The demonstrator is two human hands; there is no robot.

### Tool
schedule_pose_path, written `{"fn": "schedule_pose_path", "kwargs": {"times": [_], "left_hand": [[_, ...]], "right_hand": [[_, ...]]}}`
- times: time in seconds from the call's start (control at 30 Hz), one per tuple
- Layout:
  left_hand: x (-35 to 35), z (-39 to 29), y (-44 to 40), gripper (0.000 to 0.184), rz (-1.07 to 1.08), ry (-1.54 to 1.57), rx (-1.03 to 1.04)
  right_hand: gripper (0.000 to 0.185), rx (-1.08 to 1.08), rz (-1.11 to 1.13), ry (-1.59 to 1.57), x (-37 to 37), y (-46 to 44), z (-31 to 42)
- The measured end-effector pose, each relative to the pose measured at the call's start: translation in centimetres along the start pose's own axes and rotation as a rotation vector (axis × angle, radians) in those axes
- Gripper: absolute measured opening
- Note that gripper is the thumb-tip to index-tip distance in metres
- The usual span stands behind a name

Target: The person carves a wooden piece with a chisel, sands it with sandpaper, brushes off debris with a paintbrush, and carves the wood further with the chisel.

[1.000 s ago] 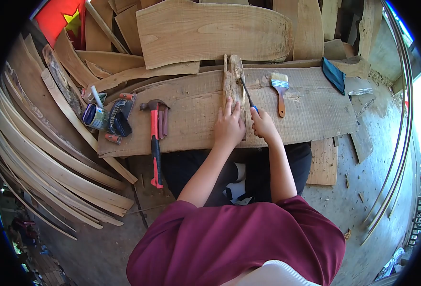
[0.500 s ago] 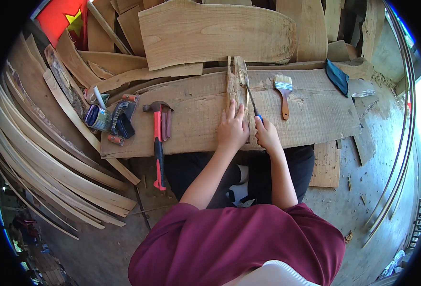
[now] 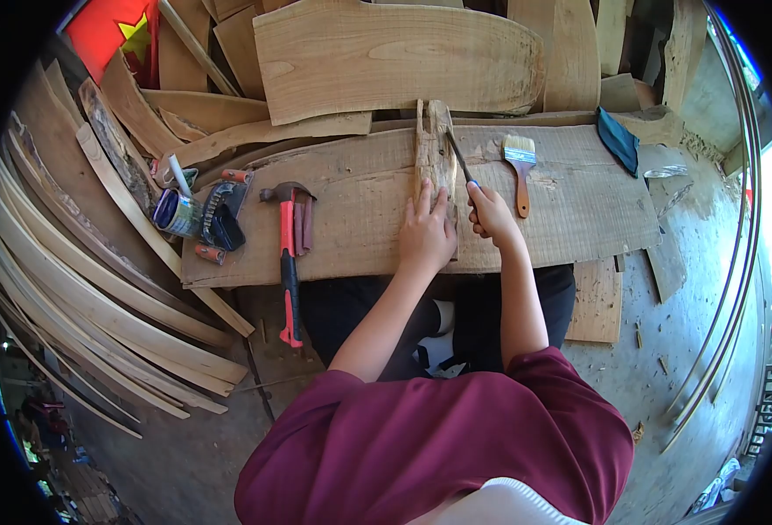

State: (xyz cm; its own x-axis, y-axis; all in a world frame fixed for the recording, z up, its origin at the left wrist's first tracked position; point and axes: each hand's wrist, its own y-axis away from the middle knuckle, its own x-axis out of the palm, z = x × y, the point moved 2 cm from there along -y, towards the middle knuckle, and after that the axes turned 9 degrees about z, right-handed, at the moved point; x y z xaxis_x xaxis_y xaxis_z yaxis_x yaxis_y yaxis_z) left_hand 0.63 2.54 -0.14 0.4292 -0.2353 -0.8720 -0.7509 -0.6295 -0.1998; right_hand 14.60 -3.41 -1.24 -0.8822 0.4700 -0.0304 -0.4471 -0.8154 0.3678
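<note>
A narrow, rough piece of wood (image 3: pixel 436 144) with a split far end lies across the broad plank (image 3: pixel 351 201). My left hand (image 3: pixel 428 232) holds its near part down against the plank, fingers over the top. In my right hand (image 3: pixel 493 217) is a slim dark file (image 3: pixel 458 157) with a blue-and-black handle, the fist closed round the handle. The file's blade slants up and left, its tip at the right edge of the wood piece. Right of my right hand lies a paintbrush (image 3: pixel 520 175) with a wooden handle.
On the plank's left are a red-and-black claw hammer (image 3: pixel 289 262), brownish sticks (image 3: pixel 303 226), a black-and-orange tool (image 3: pixel 223 219) and a can (image 3: pixel 176 213). A dark teal cloth (image 3: pixel 618 143) lies at the right end. Curved wooden strips (image 3: pixel 115 306) spread leftward; boards (image 3: pixel 394 61) stand behind.
My right hand and the file have moved up and slightly right along the wood piece's edge. My left hand stays on the wood piece.
</note>
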Motion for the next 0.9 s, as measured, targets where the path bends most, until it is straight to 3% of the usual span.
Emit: {"fn": "schedule_pose_path", "kwargs": {"times": [0.27,0.5,0.67,0.9], "left_hand": [[0.3,0.2,-0.1,0.051,-0.03,0.014,0.022],[0.2,0.1,-0.2,0.051,-0.001,0.012,0.001],[0.2,0.0,-0.1,0.05,-0.011,0.028,0.002],[0.3,0.1,-0.1,0.051,-0.02,0.017,0.019]], "right_hand": [[0.044,0.033,-0.016,0.013,1.2,2.5,-1.1],[0.043,-0.022,-0.054,0.048,1.5,-1.9,0.2],[0.051,-0.109,-0.141,0.295,1.4,-1.3,-0.4],[0.045,-0.086,-0.059,0.102,1.2,-1.8,-0.8]]}}
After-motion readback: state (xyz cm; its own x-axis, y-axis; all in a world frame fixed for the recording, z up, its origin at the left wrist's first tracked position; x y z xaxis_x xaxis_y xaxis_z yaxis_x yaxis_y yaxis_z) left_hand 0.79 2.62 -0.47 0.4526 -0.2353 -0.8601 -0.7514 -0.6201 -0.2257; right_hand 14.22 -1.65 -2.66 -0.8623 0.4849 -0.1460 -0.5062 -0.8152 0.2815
